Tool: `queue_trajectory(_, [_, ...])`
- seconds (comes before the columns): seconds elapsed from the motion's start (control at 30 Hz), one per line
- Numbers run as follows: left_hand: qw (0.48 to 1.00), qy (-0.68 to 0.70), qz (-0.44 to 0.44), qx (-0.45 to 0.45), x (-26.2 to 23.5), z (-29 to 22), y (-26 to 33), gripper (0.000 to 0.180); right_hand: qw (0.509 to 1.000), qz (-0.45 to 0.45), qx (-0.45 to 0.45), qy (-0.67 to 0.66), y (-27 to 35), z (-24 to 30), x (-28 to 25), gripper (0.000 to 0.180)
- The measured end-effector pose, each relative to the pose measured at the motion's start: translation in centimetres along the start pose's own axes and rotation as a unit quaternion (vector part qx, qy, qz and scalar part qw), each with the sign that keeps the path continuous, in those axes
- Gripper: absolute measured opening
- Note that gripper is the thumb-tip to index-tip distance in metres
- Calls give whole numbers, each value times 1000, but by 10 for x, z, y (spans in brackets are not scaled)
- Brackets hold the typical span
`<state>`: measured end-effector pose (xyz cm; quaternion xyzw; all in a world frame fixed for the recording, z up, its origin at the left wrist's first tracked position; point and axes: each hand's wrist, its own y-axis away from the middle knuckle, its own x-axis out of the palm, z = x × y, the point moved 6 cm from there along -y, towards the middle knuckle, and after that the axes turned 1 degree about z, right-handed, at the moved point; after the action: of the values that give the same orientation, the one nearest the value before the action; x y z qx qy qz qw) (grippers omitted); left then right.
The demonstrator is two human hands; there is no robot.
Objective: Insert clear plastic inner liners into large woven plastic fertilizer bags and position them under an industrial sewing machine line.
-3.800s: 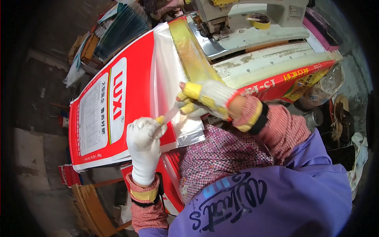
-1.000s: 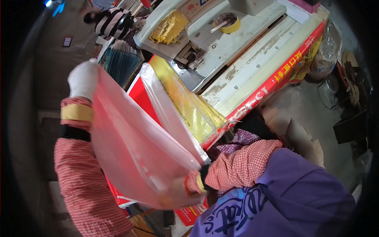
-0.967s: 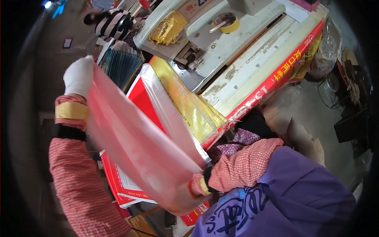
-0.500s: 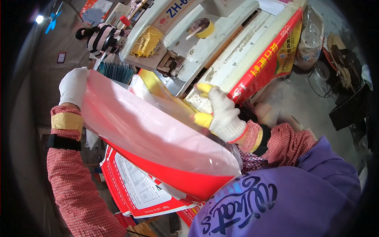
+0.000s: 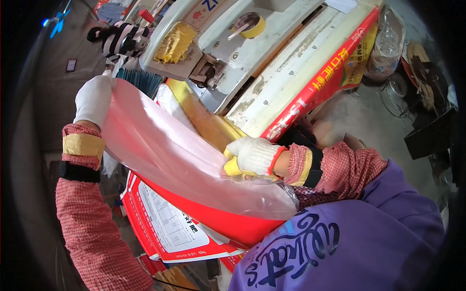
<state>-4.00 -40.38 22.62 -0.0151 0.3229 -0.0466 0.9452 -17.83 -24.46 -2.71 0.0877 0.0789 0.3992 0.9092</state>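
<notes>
right grip (image 5: 253, 157): raised clear → lowered to translucent liner (image 5: 194, 160) | its fingers: spread → drawn in

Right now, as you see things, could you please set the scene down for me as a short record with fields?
Left grip: gloved, closed on the upper left edge of the red bag
Right grip: gloved, at the bag's opening; whether it pinches anything is unclear
Bag state: mouth spread, pale inside showing
Below the bag: red and white bags
Beyond the bag: sewing machine, with a yellow cloth and a yellow tape roll on it
Background: person in a striped top
</notes>
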Motion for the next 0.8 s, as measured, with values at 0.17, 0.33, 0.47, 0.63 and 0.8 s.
queue_trajectory(0.17, [995,93,-17,31,22,38,-34,33,957,-181,-162,160,-1,33,-1,29])
queue_trajectory(0.33, [992,64,-97,-45,93,-25,-75,26,979,-160,-75,102,-14,36,26,26])
queue_trajectory(0.47, [991,80,-103,39,177,-115,-41,16,973,-116,-198,-7,33,16,5,19])
queue_trajectory(0.63, [934,182,-260,162,190,-161,-21,14,989,-70,89,93,80,-62,-34,22])
queue_trajectory(0.8, [868,315,-310,225,175,-159,-14,10,934,-117,161,-297,75,-102,-22,25])
